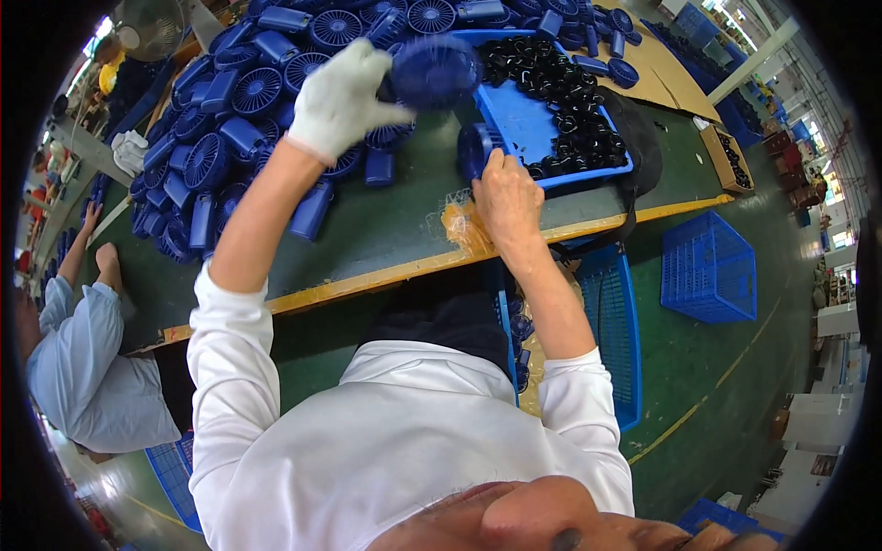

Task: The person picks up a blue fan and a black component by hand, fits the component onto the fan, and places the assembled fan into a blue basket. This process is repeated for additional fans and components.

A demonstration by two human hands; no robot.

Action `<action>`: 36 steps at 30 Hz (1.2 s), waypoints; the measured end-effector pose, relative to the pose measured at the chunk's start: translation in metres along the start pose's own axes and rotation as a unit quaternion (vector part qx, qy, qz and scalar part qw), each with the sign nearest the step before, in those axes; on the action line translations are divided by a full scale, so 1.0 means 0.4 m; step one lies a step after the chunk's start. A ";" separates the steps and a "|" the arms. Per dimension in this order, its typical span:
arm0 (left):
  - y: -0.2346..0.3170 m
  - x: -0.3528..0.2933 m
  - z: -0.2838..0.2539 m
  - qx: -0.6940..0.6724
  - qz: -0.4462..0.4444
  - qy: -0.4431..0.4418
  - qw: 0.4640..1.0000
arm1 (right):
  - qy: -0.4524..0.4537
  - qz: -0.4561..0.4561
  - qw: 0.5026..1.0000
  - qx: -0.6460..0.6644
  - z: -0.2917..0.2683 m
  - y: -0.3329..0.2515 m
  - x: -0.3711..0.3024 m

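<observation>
Head view: the left hand (340,101), in a white glove, is raised over the table (395,216), thumb and fingers parted beside a blurred fan (436,72); the blur keeps me from telling whether it grips it. The right hand (508,202), bare, is closed on a second fan (476,147), which it holds just beside the near left corner of a blue tray (519,115). Black parts (574,129) lie heaped in the tray, mostly along its far and right sides. Left of the tray, a pile of blue fans (243,138) spreads over the table. An orange patch (466,227) lies near the table's yellow edge, just left of the right wrist. At far left, a co-worker's light-blue sleeve (78,335) shows. On the floor at right stands a blue crate (707,266).
</observation>
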State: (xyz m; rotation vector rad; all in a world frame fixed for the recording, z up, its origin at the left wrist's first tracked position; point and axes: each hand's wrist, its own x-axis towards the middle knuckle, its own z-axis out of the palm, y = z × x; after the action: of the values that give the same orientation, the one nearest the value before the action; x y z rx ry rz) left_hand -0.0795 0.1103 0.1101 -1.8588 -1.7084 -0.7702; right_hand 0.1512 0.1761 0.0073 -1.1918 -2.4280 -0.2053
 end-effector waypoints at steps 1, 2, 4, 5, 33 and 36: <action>0.018 -0.048 -0.017 -0.006 -0.008 -0.032 0.999 | -0.005 0.015 1.000 -0.012 0.007 -0.002 0.018; 0.038 -0.098 -0.028 -0.032 -0.013 -0.060 0.998 | -0.006 0.012 1.000 -0.012 0.007 0.002 0.024; 0.083 -0.198 -0.033 -0.048 -0.017 -0.104 0.993 | 0.054 -0.027 0.996 -0.063 0.005 0.011 0.046; 0.097 -0.252 -0.036 -0.034 -0.041 -0.145 0.988 | 0.046 -0.026 0.998 -0.032 -0.037 -0.001 0.063; 0.144 -0.403 0.005 -0.064 -0.056 -0.181 0.980 | -0.048 0.077 0.986 0.141 0.184 0.305 0.485; 0.149 -0.408 0.006 -0.072 -0.058 -0.178 0.980 | -0.004 0.071 0.982 0.174 0.189 0.291 0.493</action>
State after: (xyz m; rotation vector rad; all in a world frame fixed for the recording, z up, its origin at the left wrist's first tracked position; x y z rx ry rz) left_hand -0.0286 -0.0103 -0.0046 -2.1124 -2.0442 -0.6488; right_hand 0.1124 0.4138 0.0189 -1.1939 -2.2527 0.2582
